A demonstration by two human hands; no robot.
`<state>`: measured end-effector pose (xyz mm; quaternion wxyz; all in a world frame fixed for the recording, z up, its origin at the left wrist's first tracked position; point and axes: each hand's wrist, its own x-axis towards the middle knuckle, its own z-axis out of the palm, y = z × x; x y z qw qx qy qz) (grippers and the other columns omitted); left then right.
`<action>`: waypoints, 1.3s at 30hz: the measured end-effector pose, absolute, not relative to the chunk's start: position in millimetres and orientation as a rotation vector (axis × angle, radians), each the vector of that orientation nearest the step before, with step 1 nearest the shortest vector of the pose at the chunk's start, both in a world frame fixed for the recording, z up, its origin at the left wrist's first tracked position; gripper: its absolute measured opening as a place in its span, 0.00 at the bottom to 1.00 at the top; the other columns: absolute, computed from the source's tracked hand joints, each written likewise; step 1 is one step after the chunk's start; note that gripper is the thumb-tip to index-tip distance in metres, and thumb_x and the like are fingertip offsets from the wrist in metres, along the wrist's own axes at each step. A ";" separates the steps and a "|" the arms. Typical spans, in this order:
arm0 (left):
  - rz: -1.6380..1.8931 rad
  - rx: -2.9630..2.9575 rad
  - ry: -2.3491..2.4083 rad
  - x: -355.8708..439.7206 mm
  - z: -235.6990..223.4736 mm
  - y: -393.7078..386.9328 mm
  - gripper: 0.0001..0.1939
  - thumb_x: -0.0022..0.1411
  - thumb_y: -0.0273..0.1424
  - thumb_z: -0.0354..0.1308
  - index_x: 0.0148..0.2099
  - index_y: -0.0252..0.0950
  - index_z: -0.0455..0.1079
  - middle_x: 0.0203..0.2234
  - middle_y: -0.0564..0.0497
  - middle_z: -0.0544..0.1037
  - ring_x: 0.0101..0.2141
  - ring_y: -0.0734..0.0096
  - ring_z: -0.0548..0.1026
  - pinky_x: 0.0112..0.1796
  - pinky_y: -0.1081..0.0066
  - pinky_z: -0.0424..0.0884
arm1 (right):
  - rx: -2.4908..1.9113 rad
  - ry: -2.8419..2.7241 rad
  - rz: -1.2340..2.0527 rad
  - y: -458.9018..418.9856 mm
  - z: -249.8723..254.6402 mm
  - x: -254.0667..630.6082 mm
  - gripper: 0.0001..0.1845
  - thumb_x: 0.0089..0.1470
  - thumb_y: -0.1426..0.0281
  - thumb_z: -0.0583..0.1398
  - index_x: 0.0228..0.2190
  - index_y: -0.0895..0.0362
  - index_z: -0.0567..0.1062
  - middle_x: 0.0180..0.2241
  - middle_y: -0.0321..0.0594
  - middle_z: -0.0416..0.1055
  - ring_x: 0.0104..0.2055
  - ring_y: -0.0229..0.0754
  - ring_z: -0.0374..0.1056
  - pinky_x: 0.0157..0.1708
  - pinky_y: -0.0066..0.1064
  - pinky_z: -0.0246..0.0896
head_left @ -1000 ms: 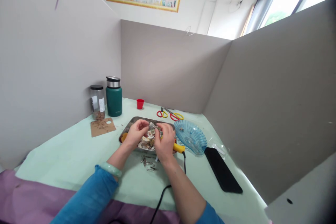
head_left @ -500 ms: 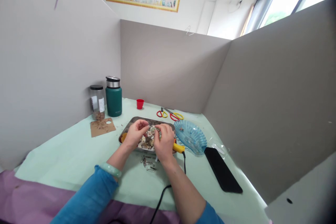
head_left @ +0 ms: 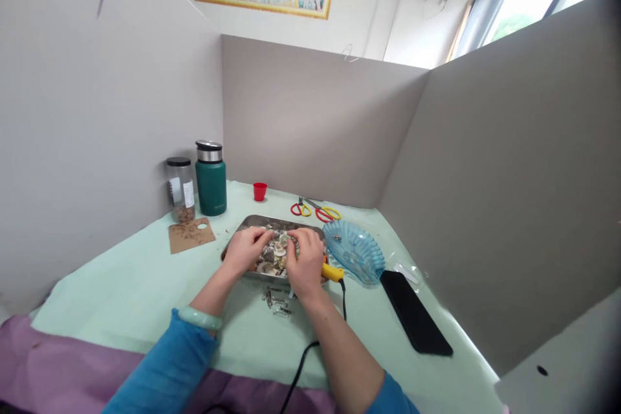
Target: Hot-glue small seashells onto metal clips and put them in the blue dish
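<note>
A metal tray full of mixed seashells lies in front of me. My left hand is over the tray's left half, its thumb and fingers closed together among the shells. Over the right half, my right hand has its fingers bent toward the thumb at the shells. What either hand pinches is too small and hidden to make out. A yellow-handled tool with a black cord rests at the tray's right edge, partly behind my right hand. Several small metal clips lie before the tray.
A blue shell-shaped dish stands right of the tray, near a black flat slab. Behind are scissors and a red cup. On the left stand a green bottle, a jar and a brown card. Partitions enclose the table.
My left hand has moved slightly left and down, away from my right fingertips, uncovering more shells between the hands. My right hand stays nearly in place.
</note>
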<state>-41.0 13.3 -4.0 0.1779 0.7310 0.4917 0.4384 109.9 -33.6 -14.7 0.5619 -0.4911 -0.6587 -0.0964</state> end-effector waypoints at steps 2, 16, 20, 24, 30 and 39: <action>1.055 2.177 1.470 -43.4 -5.6 13.7 0.17 0.56 0.46 0.53 0.31 0.39 0.75 0.21 0.53 0.76 0.25 0.67 0.72 0.26 0.73 0.61 | -1.164 -1.555 -0.229 -33.1 -15.7 110.1 0.08 0.54 0.76 0.55 0.36 0.57 0.72 0.38 0.43 0.70 0.42 0.46 0.62 0.43 0.38 0.53; 0.749 2.371 1.654 -34.0 -8.3 12.0 0.09 0.49 0.30 0.56 0.34 0.39 0.75 0.38 0.45 0.78 0.40 0.56 0.74 0.36 0.67 0.64 | -1.146 -1.557 -0.226 -33.2 -15.3 109.9 0.08 0.54 0.77 0.55 0.35 0.57 0.73 0.36 0.42 0.70 0.40 0.45 0.62 0.41 0.36 0.54; 0.832 2.302 1.664 -36.2 -10.1 14.5 0.06 0.52 0.32 0.56 0.33 0.38 0.72 0.30 0.49 0.78 0.33 0.62 0.74 0.33 0.69 0.65 | -1.131 -1.559 -0.218 -33.0 -14.7 109.5 0.08 0.54 0.77 0.54 0.34 0.57 0.73 0.35 0.42 0.70 0.40 0.44 0.62 0.41 0.36 0.55; 1.220 1.873 1.420 -39.9 -3.4 17.4 0.13 0.51 0.40 0.60 0.33 0.36 0.69 0.24 0.51 0.75 0.25 0.69 0.71 0.29 0.71 0.65 | -1.115 -1.566 -0.196 -33.3 -13.3 109.4 0.08 0.55 0.76 0.54 0.35 0.57 0.72 0.36 0.43 0.70 0.41 0.45 0.63 0.43 0.38 0.56; 1.198 1.459 0.766 -28.1 20.9 15.9 0.15 0.44 0.36 0.68 0.31 0.33 0.69 0.21 0.55 0.71 0.20 0.79 0.65 0.25 0.74 0.62 | -1.030 -1.567 -0.145 -34.5 -12.2 109.7 0.14 0.56 0.71 0.56 0.45 0.57 0.67 0.43 0.47 0.69 0.45 0.48 0.63 0.45 0.41 0.58; 1.057 1.289 0.566 -23.0 9.4 21.5 0.14 0.47 0.36 0.66 0.31 0.32 0.69 0.16 0.57 0.67 0.18 0.81 0.63 0.23 0.78 0.59 | -1.063 -1.534 -0.086 -32.1 -14.7 111.3 0.13 0.55 0.73 0.55 0.44 0.58 0.69 0.41 0.46 0.70 0.43 0.46 0.64 0.44 0.39 0.59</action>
